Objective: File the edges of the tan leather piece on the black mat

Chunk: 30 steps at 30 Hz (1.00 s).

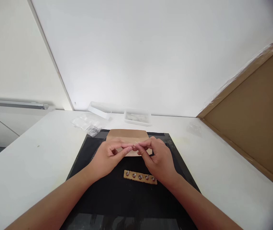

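My left hand (109,156) and my right hand (155,156) meet fingertip to fingertip over the black mat. Each is closed in a pinch, and what sits between the fingertips is too small to make out. Behind and under the fingers lies a brown paper envelope or sheet (126,132), partly covered by both hands. Nearer to me, a tan strip (140,177) with several round metal pieces set in a row rests on the black mat (117,198). Its right end lies just below my right hand.
At the back of the white table (42,153) stand a clear plastic box (137,117) and a white lid-like tray (100,111). Crumpled clear bags (86,124) lie at the back left. Another clear bag (195,128) is at the right. A brown cardboard panel (253,121) borders the right side.
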### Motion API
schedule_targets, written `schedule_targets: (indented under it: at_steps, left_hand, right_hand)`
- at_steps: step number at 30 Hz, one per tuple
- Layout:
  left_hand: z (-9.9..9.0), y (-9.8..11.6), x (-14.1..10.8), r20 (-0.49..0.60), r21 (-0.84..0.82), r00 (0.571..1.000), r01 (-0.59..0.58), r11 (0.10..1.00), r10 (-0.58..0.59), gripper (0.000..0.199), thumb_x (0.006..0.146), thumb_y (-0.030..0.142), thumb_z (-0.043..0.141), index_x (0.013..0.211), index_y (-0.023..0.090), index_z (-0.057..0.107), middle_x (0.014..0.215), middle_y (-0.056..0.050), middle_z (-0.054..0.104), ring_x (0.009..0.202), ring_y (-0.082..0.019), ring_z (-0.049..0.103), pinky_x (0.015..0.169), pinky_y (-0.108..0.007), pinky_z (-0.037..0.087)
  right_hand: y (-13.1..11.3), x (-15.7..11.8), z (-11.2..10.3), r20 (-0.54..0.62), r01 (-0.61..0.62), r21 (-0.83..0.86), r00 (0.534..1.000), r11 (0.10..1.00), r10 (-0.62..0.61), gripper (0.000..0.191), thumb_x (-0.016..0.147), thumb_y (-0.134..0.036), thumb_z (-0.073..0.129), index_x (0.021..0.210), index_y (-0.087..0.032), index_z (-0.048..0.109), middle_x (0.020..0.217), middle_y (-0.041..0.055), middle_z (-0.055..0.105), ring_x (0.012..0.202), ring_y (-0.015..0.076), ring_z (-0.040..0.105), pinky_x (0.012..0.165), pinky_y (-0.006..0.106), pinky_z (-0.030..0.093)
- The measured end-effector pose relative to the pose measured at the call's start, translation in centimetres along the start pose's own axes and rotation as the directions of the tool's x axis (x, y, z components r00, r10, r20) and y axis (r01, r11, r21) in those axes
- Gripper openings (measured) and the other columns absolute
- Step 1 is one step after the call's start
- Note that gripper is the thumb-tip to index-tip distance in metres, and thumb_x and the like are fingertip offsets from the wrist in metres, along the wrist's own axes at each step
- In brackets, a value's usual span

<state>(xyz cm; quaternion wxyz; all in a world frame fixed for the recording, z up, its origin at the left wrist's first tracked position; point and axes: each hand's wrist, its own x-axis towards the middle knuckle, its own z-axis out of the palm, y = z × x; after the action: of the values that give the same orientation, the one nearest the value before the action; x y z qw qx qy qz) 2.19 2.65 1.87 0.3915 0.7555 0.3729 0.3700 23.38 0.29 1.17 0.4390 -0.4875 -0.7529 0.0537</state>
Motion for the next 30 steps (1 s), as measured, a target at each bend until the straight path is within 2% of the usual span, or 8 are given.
schedule_targets:
  at_steps: [6,11,13,18,25,28,30]
  left_hand:
    - [0.35,0.27,-0.15,-0.004,-0.114,0.998,0.066,0.991,-0.067,0.022,0.098,0.042,0.065,0.107,0.031,0.082,0.109,-0.002,0.079,0.087,-0.017,0.069,0.059,-0.021,0.05]
    - [0.54,0.54,-0.18,-0.08,-0.127,0.988,0.122,0.984,-0.133,0.024,0.094,0.044,0.069,0.104,0.026,0.082,0.105,-0.003,0.08,0.058,-0.009,0.058,0.053,-0.021,0.048]
    - [0.54,0.59,-0.2,-0.089,-0.144,0.983,0.15,0.978,-0.163,0.026,0.093,0.045,0.069,0.106,0.025,0.081,0.103,-0.003,0.08,0.052,-0.007,0.055,0.051,-0.021,0.047]
    - [0.44,0.81,-0.18,-0.065,-0.174,0.982,0.161,0.971,-0.175,0.027,0.092,0.045,0.07,0.104,0.024,0.081,0.093,-0.002,0.079,0.051,-0.006,0.055,0.049,-0.019,0.047]
    - [0.65,0.86,-0.34,-0.064,-0.263,0.981,0.161,0.951,-0.184,0.027,0.087,0.045,0.077,0.098,0.022,0.082,0.103,-0.005,0.079,0.055,-0.007,0.055,0.045,-0.018,0.043]
    - [0.8,0.91,-0.41,-0.057,-0.325,0.979,0.166,0.931,-0.195,0.026,0.084,0.043,0.08,0.096,0.021,0.082,0.102,-0.006,0.079,0.062,-0.01,0.06,0.046,-0.017,0.043]
    - [0.8,0.96,-0.38,-0.035,-0.362,0.976,0.187,0.913,-0.214,0.026,0.083,0.043,0.081,0.098,0.021,0.082,0.098,-0.006,0.079,0.059,-0.008,0.057,0.046,-0.018,0.043]
  right_hand:
    - [0.0,-0.05,-0.01,0.013,0.052,0.017,0.999,0.998,-0.053,0.016,0.1,-0.035,0.065,0.089,-0.024,0.065,0.075,-0.0041,0.073,0.069,0.0153,0.065,0.076,0.033,0.041]
    - [-0.09,-0.09,-0.11,-0.037,0.122,0.041,0.992,0.992,-0.121,0.013,0.099,-0.033,0.067,0.091,-0.023,0.065,0.077,-0.0041,0.076,0.069,0.0146,0.068,0.077,0.033,0.042]
    - [-0.14,-0.11,-0.16,-0.057,0.141,0.038,0.989,0.989,-0.139,0.013,0.099,-0.033,0.068,0.091,-0.023,0.066,0.078,-0.0036,0.077,0.069,0.0148,0.069,0.077,0.034,0.042]
    - [-0.16,-0.13,-0.13,-0.064,0.193,0.026,0.98,0.981,-0.191,0.01,0.098,-0.03,0.069,0.092,-0.023,0.066,0.077,-0.0035,0.077,0.067,0.0142,0.07,0.075,0.033,0.043]
    - [-0.08,-0.22,-0.18,-0.037,0.276,0.056,0.961,0.959,-0.275,0.011,0.097,-0.028,0.07,0.092,-0.024,0.062,0.081,-0.0036,0.079,0.064,0.0133,0.07,0.071,0.032,0.043]
    - [-0.3,-0.3,-0.26,-0.032,0.31,0.084,0.951,0.947,-0.308,0.012,0.097,-0.025,0.07,0.091,-0.024,0.06,0.082,-0.0039,0.079,0.067,0.0135,0.072,0.071,0.032,0.042]
    - [-0.36,-0.32,-0.25,-0.027,0.326,0.083,0.946,0.942,-0.324,0.013,0.096,-0.024,0.071,0.091,-0.024,0.059,0.083,-0.0039,0.079,0.068,0.0134,0.073,0.071,0.032,0.041]
